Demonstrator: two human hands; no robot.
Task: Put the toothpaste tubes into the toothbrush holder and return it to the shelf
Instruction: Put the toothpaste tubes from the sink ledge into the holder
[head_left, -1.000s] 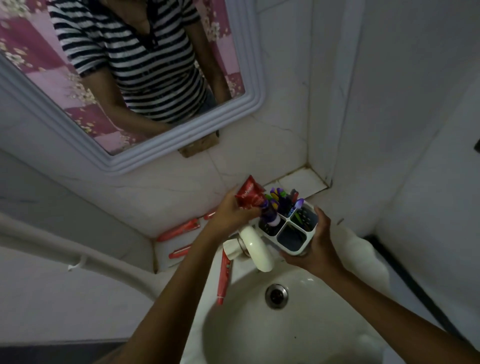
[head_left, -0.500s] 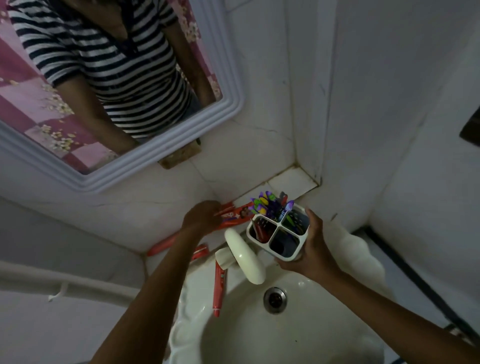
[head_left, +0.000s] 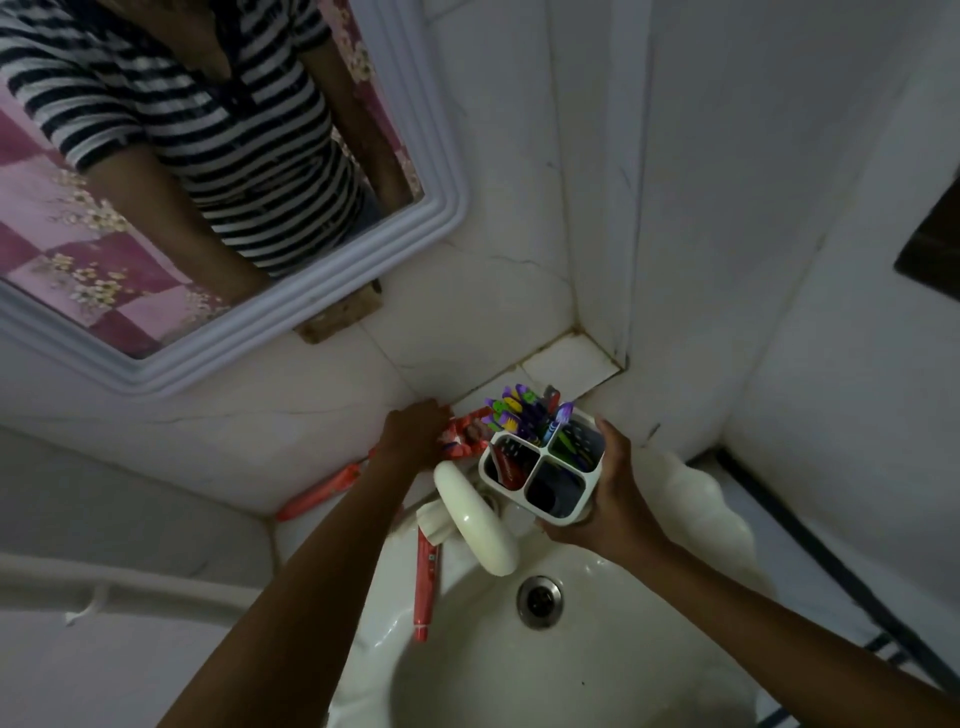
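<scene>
My right hand (head_left: 610, 501) grips a white four-compartment toothbrush holder (head_left: 571, 512) above the basin's back edge. Colourful toothbrushes (head_left: 519, 410) stand in its far compartments, and one red toothpaste tube (head_left: 508, 464) sits in its left compartment. My left hand (head_left: 413, 431) lies on the tiled shelf (head_left: 569, 364) with its fingers closed over the end of another red toothpaste tube (head_left: 467, 434). A third red tube (head_left: 317, 493) rests further left on the shelf, partly hidden by my forearm. Another red tube (head_left: 425, 587) lies on the sink rim.
A white tap (head_left: 475, 519) juts over the white basin (head_left: 519, 675), just left of the holder, with the drain (head_left: 540, 601) below it. A white-framed mirror (head_left: 291, 312) hangs above the shelf. Tiled walls close in at the right corner.
The red tube that my left hand held above the holder now sits in its left compartment. My left hand has moved back to the shelf, onto another tube. The holder stayed in my right hand.
</scene>
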